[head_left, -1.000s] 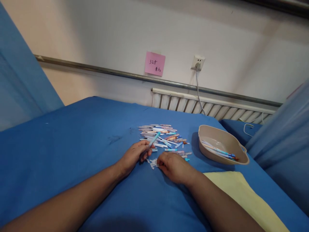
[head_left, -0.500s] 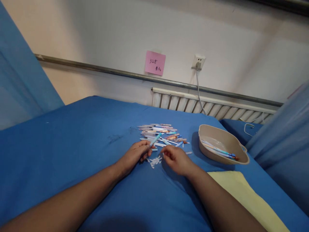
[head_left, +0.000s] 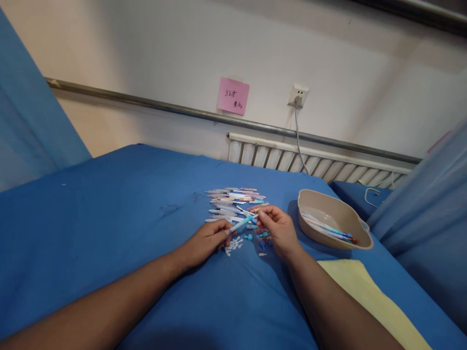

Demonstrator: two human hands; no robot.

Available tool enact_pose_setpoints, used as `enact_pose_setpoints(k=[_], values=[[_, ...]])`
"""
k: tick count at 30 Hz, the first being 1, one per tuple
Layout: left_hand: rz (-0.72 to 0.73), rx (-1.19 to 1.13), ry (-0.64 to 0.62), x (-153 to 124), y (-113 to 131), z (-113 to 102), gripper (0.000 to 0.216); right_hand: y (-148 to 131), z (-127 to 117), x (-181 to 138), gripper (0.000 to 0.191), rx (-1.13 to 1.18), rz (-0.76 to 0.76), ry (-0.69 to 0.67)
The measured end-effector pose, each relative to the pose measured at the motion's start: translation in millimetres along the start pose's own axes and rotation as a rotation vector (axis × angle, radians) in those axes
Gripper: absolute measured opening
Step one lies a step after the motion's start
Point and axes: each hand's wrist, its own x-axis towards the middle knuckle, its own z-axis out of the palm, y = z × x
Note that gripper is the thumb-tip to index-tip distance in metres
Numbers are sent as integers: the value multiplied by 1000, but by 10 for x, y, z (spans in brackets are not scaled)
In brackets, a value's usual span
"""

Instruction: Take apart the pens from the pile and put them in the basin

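Note:
My left hand (head_left: 207,239) rests on the blue sheet (head_left: 120,218) with its fingers closed on the near end of a light blue pen (head_left: 242,223). My right hand (head_left: 278,230) is raised beside it, fingertips pinched at the pen's far tip. Just beyond both hands lies a pile of pens (head_left: 233,199) in pale colours. Small white bits (head_left: 233,244) and short coloured caps (head_left: 260,236) lie between and under the hands.
A beige tray (head_left: 330,239) with several pens in it stands right of my right hand. A yellow cloth (head_left: 372,304) lies at the near right. Behind are a wall rail, a pink note (head_left: 233,96), a socket with a cable and a radiator.
My right hand has lifted off the sheet near the white bits and moved up and right to the tip of the pen. The left hand keeps hold of the pen, now tilted lower.

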Motion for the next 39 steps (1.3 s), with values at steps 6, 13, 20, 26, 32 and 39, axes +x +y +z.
enact_pose_setpoints(k=[6, 13, 20, 26, 32, 39], values=[[61, 160, 29, -18, 63, -22, 23, -43, 16, -10, 31, -73, -49, 8], [62, 181, 34, -26, 71, -16, 23, -33, 10, -9, 29, -119, -115, 21], [66, 197, 38, -24, 78, -9, 24, -13, -3, -4, 29, -127, -112, 15], [118, 327, 56, -43, 133, -13, 19, -7, 6, 2, 25, -132, -144, 24], [118, 292, 41, -30, 101, -16, 20, -7, 8, 5, 23, -106, -130, 10], [122, 215, -1, -14, 4, -23, 20, 35, -11, 22, 26, -159, -97, -76]])
